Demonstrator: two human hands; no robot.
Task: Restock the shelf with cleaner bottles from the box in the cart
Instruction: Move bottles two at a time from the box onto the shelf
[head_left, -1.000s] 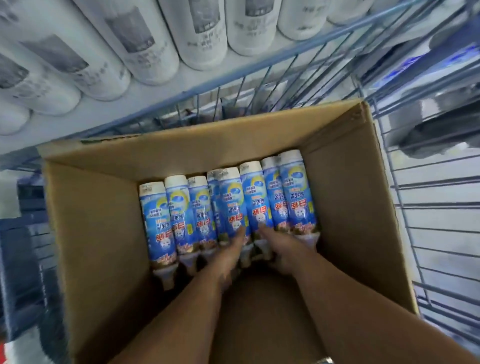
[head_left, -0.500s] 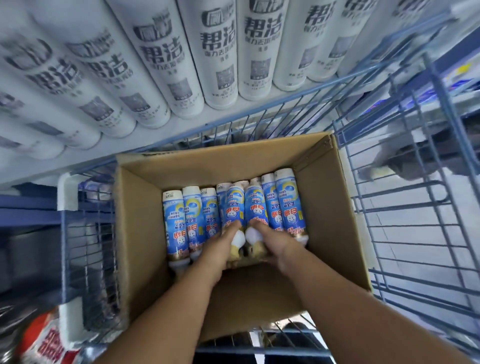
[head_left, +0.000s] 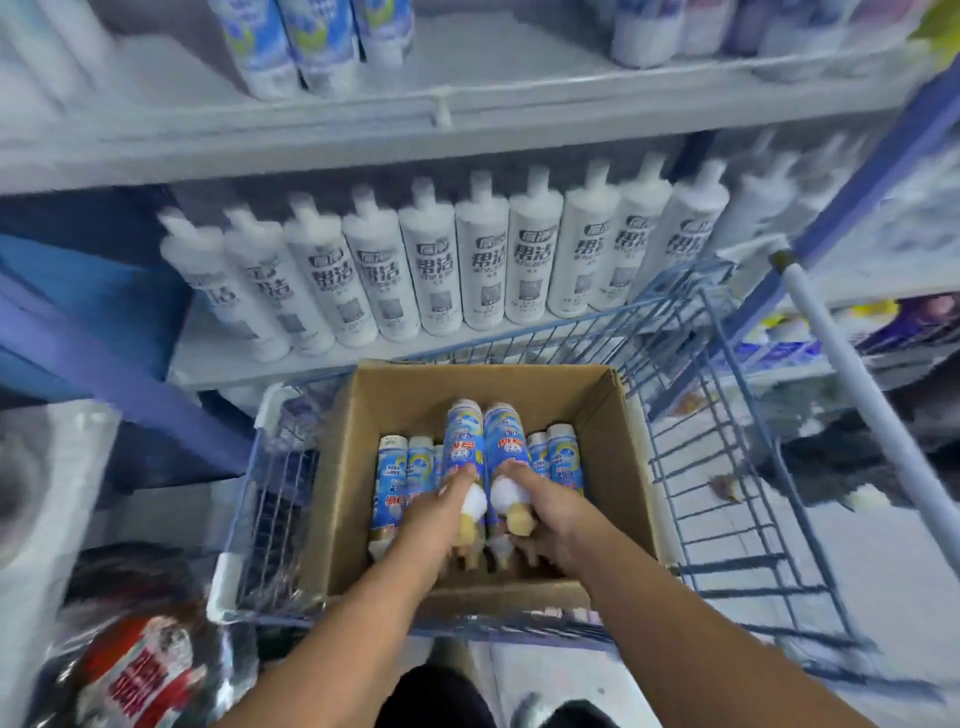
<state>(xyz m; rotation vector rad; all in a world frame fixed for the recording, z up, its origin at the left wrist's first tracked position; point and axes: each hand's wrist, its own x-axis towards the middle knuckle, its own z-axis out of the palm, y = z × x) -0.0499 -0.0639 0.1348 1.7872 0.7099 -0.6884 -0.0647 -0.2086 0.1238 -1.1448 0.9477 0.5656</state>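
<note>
Two blue cleaner bottles (head_left: 485, 441) have risen above the row since a moment ago, left hand (head_left: 441, 512) and right hand (head_left: 540, 506) each curled round one near its neck. Below lies the cardboard box (head_left: 618, 467) in the wire cart (head_left: 727, 467); next, likely, the upper shelf (head_left: 467, 109).

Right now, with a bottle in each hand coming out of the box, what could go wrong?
1. Each hand, left hand and right hand, grips its raised bottle low, near the nozzle end, so the top-heavy bottles might tip or slip.
2. The bottles left in the box lean together; the gap could let them topple.
3. The cardboard box wall and wire cart rim stand between hands and shelf, and might snag a bottle.
</note>
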